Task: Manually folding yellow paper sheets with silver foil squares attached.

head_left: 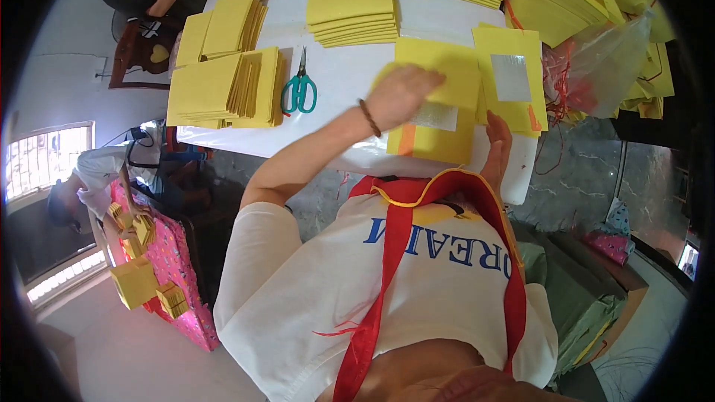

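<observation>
My left hand (404,94), with a brown beaded bracelet at the wrist, is over a yellow flat paper packet (462,134) at the table's near edge. Its fingers are curled together and slightly blurred; anything under them is hidden. A silvery rectangle (438,117) and an orange strip (407,138) show on the packet. At the packet's right edge, my right hand (497,145) has its fingers stretched upward, apart from any grip. Beside it lies a second yellow packet (491,115), with a silvery panel (511,77) and an orange strip (534,117).
Green-handled scissors (299,93) lie left on the white table (339,78). Stacked yellow packets (201,93) line the left side and back (354,11). A clear plastic bag (596,67) hangs at right. Far left, another person (119,171) handles yellow pieces at a pink-covered table (182,260).
</observation>
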### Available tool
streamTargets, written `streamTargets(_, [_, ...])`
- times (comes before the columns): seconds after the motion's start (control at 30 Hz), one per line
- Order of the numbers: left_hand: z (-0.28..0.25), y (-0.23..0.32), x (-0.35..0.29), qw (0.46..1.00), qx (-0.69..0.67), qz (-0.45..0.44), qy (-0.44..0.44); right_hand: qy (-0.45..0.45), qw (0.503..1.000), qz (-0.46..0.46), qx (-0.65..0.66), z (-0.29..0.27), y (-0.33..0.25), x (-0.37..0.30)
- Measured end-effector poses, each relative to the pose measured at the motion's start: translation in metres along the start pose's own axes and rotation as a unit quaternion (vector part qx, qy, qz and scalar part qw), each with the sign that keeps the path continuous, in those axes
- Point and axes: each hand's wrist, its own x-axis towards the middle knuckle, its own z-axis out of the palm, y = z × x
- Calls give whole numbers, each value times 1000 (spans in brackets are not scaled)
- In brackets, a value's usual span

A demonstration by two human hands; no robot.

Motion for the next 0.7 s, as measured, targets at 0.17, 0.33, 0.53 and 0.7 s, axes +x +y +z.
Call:
streamTargets(0.17, [-94, -58, 26, 969, 205, 2, 136, 34, 998, 46, 13, 4, -6, 2])
streamTargets(0.33, [-86, -144, 16, 942, 320, -46, 87, 17, 997, 75, 4, 13, -9, -1])
streamTargets(0.53, [-53, -172, -1, 941, 316, -98, -69, 29, 996, 78, -17, 11, -1, 0])
streamTargets(0.7, [-60, -169, 14, 926, 313, -111, -180, 35, 995, 93, -18, 15, -3, 4])
